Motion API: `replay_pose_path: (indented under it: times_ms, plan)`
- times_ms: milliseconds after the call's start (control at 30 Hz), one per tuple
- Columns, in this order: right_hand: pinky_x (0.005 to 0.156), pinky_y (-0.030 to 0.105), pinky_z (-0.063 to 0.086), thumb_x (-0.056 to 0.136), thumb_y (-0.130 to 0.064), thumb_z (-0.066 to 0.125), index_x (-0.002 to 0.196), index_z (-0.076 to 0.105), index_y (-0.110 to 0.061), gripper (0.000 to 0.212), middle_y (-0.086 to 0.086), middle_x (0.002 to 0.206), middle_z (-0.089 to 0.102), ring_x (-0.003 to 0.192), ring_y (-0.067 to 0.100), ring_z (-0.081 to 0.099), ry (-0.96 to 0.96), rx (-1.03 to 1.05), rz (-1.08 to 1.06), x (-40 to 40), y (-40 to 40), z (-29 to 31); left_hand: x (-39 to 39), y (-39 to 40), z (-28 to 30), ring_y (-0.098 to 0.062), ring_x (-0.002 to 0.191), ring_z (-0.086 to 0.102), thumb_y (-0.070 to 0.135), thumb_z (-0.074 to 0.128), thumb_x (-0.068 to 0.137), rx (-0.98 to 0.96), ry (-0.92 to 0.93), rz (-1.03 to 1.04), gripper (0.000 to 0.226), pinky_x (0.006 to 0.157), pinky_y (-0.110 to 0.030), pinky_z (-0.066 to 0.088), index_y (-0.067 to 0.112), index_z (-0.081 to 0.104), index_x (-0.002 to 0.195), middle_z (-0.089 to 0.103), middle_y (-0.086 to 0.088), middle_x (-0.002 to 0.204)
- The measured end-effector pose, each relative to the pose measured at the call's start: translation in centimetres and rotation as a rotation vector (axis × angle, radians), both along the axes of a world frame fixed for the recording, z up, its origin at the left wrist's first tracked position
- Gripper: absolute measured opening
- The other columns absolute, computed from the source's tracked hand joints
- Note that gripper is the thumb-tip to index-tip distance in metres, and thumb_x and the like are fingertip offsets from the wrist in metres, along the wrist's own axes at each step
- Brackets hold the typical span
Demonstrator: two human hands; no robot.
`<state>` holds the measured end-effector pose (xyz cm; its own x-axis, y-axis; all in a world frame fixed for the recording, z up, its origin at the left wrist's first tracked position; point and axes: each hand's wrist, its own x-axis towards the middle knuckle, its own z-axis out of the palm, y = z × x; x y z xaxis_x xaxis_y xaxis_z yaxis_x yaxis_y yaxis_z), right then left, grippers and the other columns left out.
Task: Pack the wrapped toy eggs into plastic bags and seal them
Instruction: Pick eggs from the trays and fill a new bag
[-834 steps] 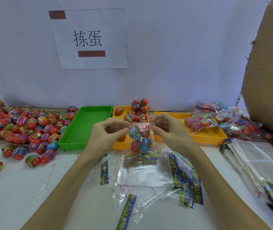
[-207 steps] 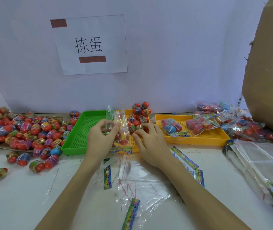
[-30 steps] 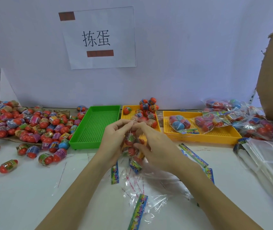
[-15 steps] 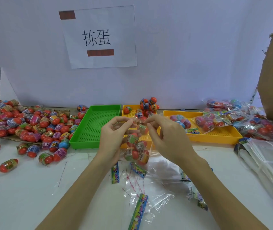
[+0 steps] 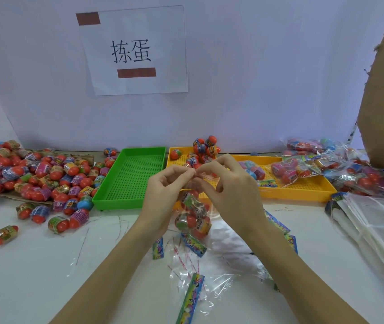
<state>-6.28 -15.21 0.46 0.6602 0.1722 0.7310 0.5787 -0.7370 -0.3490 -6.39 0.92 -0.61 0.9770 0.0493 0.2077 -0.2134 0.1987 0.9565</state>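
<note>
Far left of the left hand (image 5: 163,197), a heap of loose wrapped eggs (image 5: 34,174) covered the worktop (image 5: 34,265); a green tray (image 5: 130,178) sat just beside it. The left hand and right hand (image 5: 230,190) each pinched the top of a clear plastic bag (image 5: 194,213) of eggs hanging between them. Right of the right hand, a yellow tray (image 5: 303,190) held filled bags (image 5: 286,171).

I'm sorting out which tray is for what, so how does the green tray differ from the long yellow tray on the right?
The green tray holds nothing; the long yellow tray holds filled bags of eggs. The green tray runs lengthwise away from the person, while the yellow one lies crosswise along the back wall. The green tray sits left of the hands, the yellow one to their right. Both are shallow, perforated plastic trays.
</note>
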Motion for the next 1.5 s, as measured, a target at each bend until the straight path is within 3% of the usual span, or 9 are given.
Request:
replay_pose_path:
  times_ms: [100, 200, 433, 600, 733, 967, 1100, 1233, 1500]
  plan:
    - [0.063, 0.004, 0.034, 0.094, -0.029, 0.075, 0.102, 0.079, -0.018, 0.014, 0.000, 0.103, 0.070, 0.066, 0.002, 0.048, -0.005, 0.013, -0.007, 0.1, -0.1, 0.0, 0.1, 0.0, -0.1, -0.021, 0.088, 0.075, 0.017, 0.075, 0.096, 0.058, -0.028, 0.003, 0.012, 0.083, -0.030, 0.059, 0.007, 0.080, 0.099, 0.078, -0.016, 0.094]
    - [0.064, 0.009, 0.040, 0.094, -0.023, 0.074, 0.101, 0.081, -0.014, 0.012, 0.001, 0.100, 0.071, 0.069, 0.003, 0.050, -0.036, 0.028, -0.006, 0.2, -0.3, -0.1, 0.1, 0.4, 0.1, -0.025, 0.091, 0.075, 0.019, 0.077, 0.094, 0.134, -0.056, -0.028, 0.010, 0.088, -0.034, 0.061, 0.013, 0.082, 0.100, 0.079, -0.015, 0.096]
    - [0.071, 0.015, 0.047, 0.098, -0.014, 0.070, 0.105, 0.081, -0.011, 0.014, 0.004, 0.100, 0.072, 0.079, 0.014, 0.066, -0.037, 0.010, 0.032, 0.4, -0.7, 0.1, -0.1, 1.0, 0.5, -0.015, 0.086, 0.078, 0.011, 0.079, 0.092, 0.233, -0.132, -0.018, 0.010, 0.077, -0.019, 0.058, 0.017, 0.084, 0.099, 0.081, -0.006, 0.091]
    - [0.063, 0.011, 0.042, 0.095, -0.020, 0.074, 0.102, 0.080, -0.013, 0.012, 0.002, 0.100, 0.072, 0.070, 0.001, 0.049, -0.065, -0.046, 0.005, 0.4, -0.5, -0.2, 0.0, 1.2, 0.5, -0.015, 0.076, 0.075, 0.010, 0.081, 0.091, 0.294, -0.144, 0.029, 0.010, 0.075, -0.021, 0.058, 0.017, 0.084, 0.096, 0.079, -0.008, 0.081]
    - [0.058, 0.020, 0.054, 0.094, -0.020, 0.075, 0.103, 0.079, -0.014, 0.011, 0.000, 0.093, 0.074, 0.065, 0.002, 0.050, -0.100, -0.014, 0.015, 0.3, -0.3, -0.3, -0.1, 1.0, 0.4, -0.019, 0.073, 0.074, 0.009, 0.080, 0.091, 0.323, -0.152, 0.030, 0.010, 0.074, -0.022, 0.060, 0.016, 0.084, 0.098, 0.078, -0.010, 0.077]
    - [0.059, 0.025, 0.059, 0.093, -0.018, 0.077, 0.102, 0.080, -0.011, 0.012, 0.005, 0.100, 0.073, 0.071, 0.016, 0.068, -0.169, 0.010, 0.006, 0.2, -0.2, -0.4, -0.1, 0.7, 0.5, -0.020, 0.077, 0.073, 0.008, 0.081, 0.090, 0.201, -0.085, -0.015, 0.013, 0.076, -0.025, 0.060, 0.017, 0.086, 0.097, 0.080, -0.014, 0.088]
    - [0.067, 0.029, 0.062, 0.094, -0.017, 0.076, 0.110, 0.080, -0.010, 0.019, 0.008, 0.107, 0.072, 0.081, 0.016, 0.068, -0.116, -0.001, 0.073, 0.5, -0.4, -0.7, 0.2, 0.9, 0.4, -0.021, 0.093, 0.072, 0.010, 0.079, 0.090, 0.109, 0.043, -0.054, 0.013, 0.087, -0.037, 0.058, 0.017, 0.086, 0.098, 0.080, -0.014, 0.103]
    - [0.082, 0.027, 0.054, 0.094, -0.016, 0.074, 0.114, 0.079, -0.012, 0.020, 0.008, 0.107, 0.069, 0.102, 0.023, 0.061, -0.073, 0.020, 0.028, 0.7, 0.0, -1.0, 0.3, 1.1, 0.3, -0.015, 0.092, 0.074, 0.008, 0.077, 0.090, 0.032, 0.102, -0.078, 0.014, 0.077, -0.026, 0.059, 0.016, 0.086, 0.097, 0.081, -0.011, 0.104]
    - [0.080, 0.029, 0.059, 0.094, -0.012, 0.076, 0.115, 0.074, -0.005, 0.023, 0.004, 0.096, 0.075, 0.087, 0.018, 0.068, -0.067, 0.136, 0.109, 0.6, -0.5, -0.3, 0.1, 0.8, 0.3, -0.012, 0.087, 0.074, 0.019, 0.081, 0.084, 0.064, 0.063, -0.098, 0.017, 0.075, -0.025, 0.059, 0.018, 0.086, 0.100, 0.081, -0.011, 0.103]
